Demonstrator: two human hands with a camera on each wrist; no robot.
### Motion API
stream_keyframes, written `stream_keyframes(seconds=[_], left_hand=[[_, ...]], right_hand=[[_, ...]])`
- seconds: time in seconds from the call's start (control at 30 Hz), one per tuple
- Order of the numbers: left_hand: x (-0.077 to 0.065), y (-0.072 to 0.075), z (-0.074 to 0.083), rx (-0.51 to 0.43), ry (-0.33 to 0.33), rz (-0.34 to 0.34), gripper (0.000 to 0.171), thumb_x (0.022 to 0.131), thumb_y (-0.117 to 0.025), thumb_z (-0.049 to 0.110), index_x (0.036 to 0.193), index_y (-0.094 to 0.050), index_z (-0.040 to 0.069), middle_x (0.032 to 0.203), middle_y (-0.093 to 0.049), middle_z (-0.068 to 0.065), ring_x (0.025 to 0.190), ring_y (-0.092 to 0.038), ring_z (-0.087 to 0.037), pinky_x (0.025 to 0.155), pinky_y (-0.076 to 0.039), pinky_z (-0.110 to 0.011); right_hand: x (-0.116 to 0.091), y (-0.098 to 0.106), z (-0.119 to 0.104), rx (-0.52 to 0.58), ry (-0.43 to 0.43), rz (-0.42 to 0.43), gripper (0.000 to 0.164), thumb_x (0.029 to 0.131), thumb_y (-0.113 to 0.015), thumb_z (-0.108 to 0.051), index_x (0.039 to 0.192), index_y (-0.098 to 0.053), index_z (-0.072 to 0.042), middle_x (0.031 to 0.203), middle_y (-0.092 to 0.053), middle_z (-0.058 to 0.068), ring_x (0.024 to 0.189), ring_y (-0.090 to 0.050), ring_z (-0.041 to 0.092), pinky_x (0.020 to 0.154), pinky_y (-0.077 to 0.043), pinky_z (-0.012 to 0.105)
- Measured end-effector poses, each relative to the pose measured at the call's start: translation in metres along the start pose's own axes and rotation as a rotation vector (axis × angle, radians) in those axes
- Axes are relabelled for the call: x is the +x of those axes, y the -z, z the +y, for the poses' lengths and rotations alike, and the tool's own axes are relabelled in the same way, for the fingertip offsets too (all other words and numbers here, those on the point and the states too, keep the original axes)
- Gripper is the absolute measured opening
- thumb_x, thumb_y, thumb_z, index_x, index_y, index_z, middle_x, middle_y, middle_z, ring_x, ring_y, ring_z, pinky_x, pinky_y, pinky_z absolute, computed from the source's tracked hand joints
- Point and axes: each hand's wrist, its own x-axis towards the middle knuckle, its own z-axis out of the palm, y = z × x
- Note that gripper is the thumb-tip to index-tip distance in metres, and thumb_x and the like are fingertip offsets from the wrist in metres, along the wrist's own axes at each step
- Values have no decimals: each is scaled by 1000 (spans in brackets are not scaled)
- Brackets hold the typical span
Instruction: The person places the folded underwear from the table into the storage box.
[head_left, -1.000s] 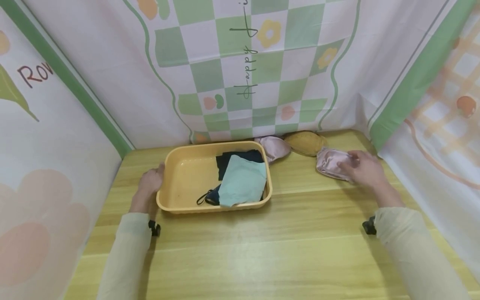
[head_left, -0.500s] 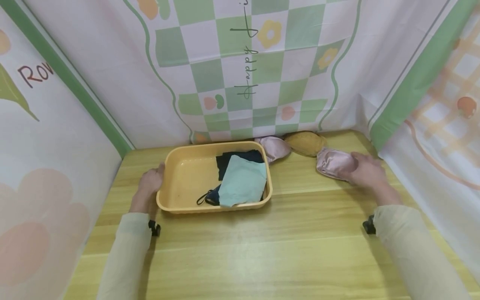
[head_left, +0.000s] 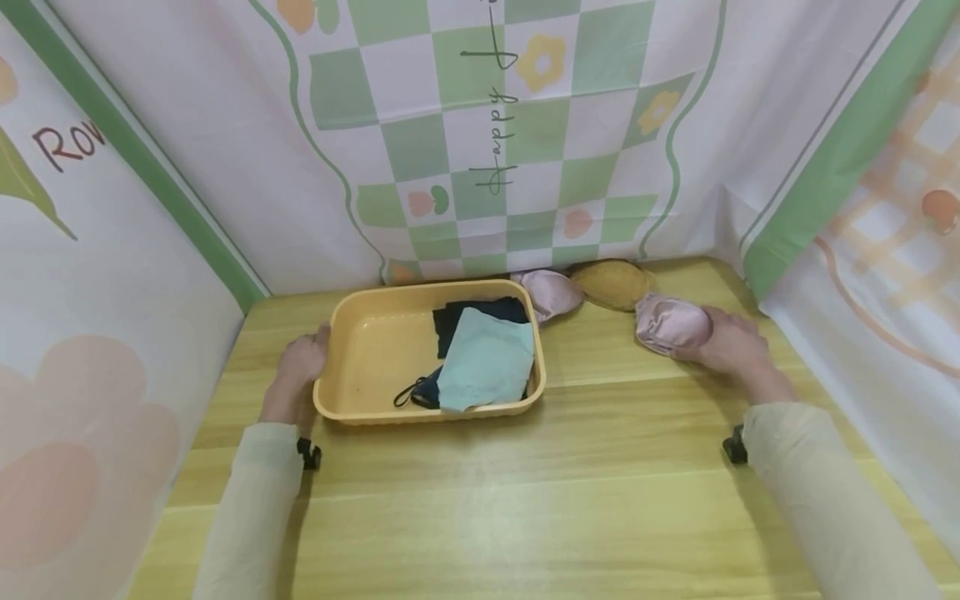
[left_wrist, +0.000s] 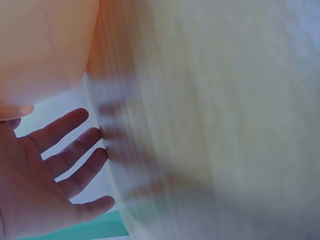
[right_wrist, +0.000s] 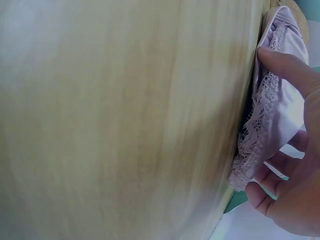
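In the head view my right hand (head_left: 731, 343) grips the right end of a pink satin bra (head_left: 671, 323) at the back right of the table. The right wrist view shows its lace trim (right_wrist: 257, 117), my thumb on one side and the other fingers curled at its lower end. My left hand (head_left: 302, 360) touches the left side of a yellow plastic basin (head_left: 352, 417). Its fingers (left_wrist: 75, 150) spread fairly straight in the left wrist view, with the thumb mostly hidden at the rim. Inside the basin lie a light green folded cloth (head_left: 486, 360), black cloth (head_left: 495, 310) and a dark strappy piece (head_left: 426, 392).
Between the basin and my right hand, another pink satin bra (head_left: 551, 293) and a mustard bra (head_left: 613, 285) lie against the back curtain (head_left: 465, 167). Printed curtains also border the wooden table (head_left: 510, 500) on the left and right.
My right hand has slid slightly forward around the pink bra and taken hold of its right end, and the cup now bulges more. The left hand and basin have stayed in place.
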Motion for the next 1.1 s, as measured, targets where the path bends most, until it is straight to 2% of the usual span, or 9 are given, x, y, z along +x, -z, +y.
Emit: stream_keyframes(seconds=[0.2, 0.4, 0.57, 0.67, 0.77, 0.87, 1.0, 1.1], left_hand=[[-1, 1, 2, -5, 7, -2, 97, 99, 5, 63, 149, -34, -9, 152, -34, -36, 140, -33, -55, 119, -26, -63], [0, 1, 2, -8, 3, 0, 94, 100, 4, 62, 149, -34, -9, 152, -35, -35, 140, -34, -55, 119, -26, -63], [-1, 1, 1, -19, 11, -6, 96, 99, 4, 64, 150, -34, -8, 153, -35, -35, 141, -33, -54, 119, -26, -63], [-1, 0, 1, -19, 11, -4, 98, 98, 5, 65, 150, -34, -8, 153, -35, -35, 141, -34, -54, 119, -25, -62], [-2, 0, 2, -14, 11, 0, 98, 98, 6, 65, 149, -35, -8, 152, -36, -35, 140, -34, -54, 119, -26, -62], [-3, 0, 3, -13, 12, 1, 98, 98, 6, 65, 149, -35, -8, 152, -36, -35, 140, -34, -54, 119, -26, -62], [-3, 1, 4, -13, 9, -2, 98, 98, 6, 64, 149, -35, -8, 152, -36, -35, 141, -34, -54, 119, -26, -62], [-3, 0, 4, -11, 10, -5, 99, 98, 7, 65, 149, -35, -8, 152, -36, -36, 140, -34, -54, 119, -26, -62]], right_hand=[[1, -2, 2, -8, 27, 4, 101, 80, -72, -65, 136, -41, 14, 126, -51, 42, 114, -45, 59, 94, -37, 73], [1, -4, 3, -19, 40, -23, 83, 86, -65, -66, 118, -54, 10, 111, -64, 35, 95, -61, 50, 80, -48, 63], [1, -7, 4, -20, 62, -8, 71, 90, -59, -64, 102, -62, 5, 101, -68, 30, 87, -65, 44, 76, -50, 58], [1, -9, 2, -3, 85, 14, 62, 90, -60, -62, 90, -64, -1, 91, -70, 24, 82, -66, 39, 73, -52, 55], [0, -10, 0, 18, 101, 33, 56, 91, -60, -59, 83, -64, -5, 86, -71, 20, 79, -66, 35, 71, -52, 53], [-1, -10, -1, 43, 91, 31, 59, 93, -57, -61, 88, -66, -2, 92, -71, 24, 83, -66, 38, 73, -52, 54], [-4, -9, -5, 77, 61, 20, 71, 94, -52, -64, 103, -66, 5, 106, -68, 33, 94, -66, 47, 78, -52, 59], [-7, -8, -9, 113, 41, 19, 74, 94, -51, -65, 107, -65, 6, 109, -67, 35, 95, -65, 48, 78, -52, 59]])
